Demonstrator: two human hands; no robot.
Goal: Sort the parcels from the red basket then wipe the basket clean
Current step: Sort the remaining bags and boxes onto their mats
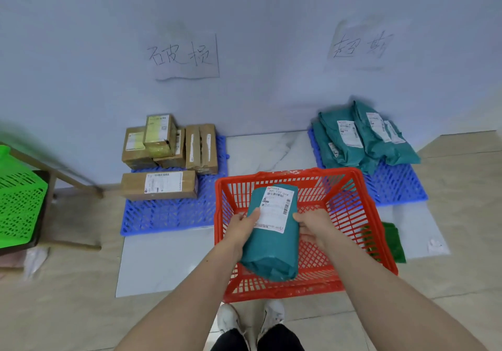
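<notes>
I hold a teal plastic-bag parcel (271, 244) with a white shipping label above the red basket (350, 196) on the floor in front of me. My left hand (241, 224) grips its left side, thumb on the label. My right hand (312, 227) grips its right side. No other parcel shows through the parts of the basket I can see. Several brown cardboard boxes (160, 185) sit on the left blue mat (168, 215). Several teal bag parcels (361, 139) lie stacked on the right blue mat (399, 187).
Two handwritten paper signs (184, 57) hang on the wall above the mats. A green cloth (394, 242) lies on the floor right of the basket. A green basket (19, 209) stands on a stool at the left. My shoes (250, 320) are just behind the red basket.
</notes>
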